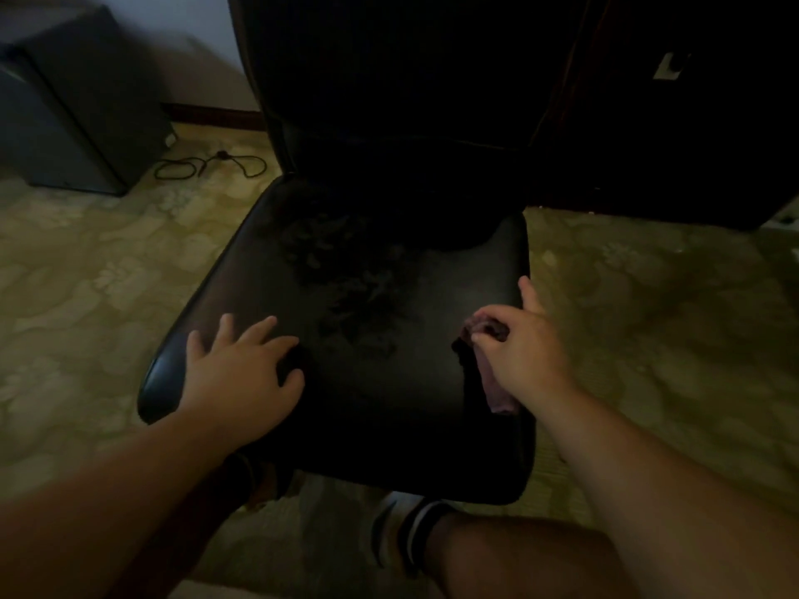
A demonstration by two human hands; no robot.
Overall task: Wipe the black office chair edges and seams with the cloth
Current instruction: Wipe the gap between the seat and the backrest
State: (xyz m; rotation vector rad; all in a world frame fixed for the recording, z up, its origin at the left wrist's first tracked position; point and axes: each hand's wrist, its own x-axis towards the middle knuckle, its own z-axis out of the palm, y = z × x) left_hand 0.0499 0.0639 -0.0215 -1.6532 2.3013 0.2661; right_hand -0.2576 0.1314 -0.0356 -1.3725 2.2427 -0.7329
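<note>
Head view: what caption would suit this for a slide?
Left hand rests on the black chair seat while the right hand grips a cloth near its right edge.

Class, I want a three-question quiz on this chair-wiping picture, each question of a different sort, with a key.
1. True or false: the left hand grips the cloth.
2. Which side of the seat is the cloth on? A) the person's right B) the person's left C) the back, against the backrest
3. Fill in: the cable lies on the ____.

Key: 1 false: the right hand pinches it, while the left hand rests flat on the seat. 2 A. 3 floor.
</note>
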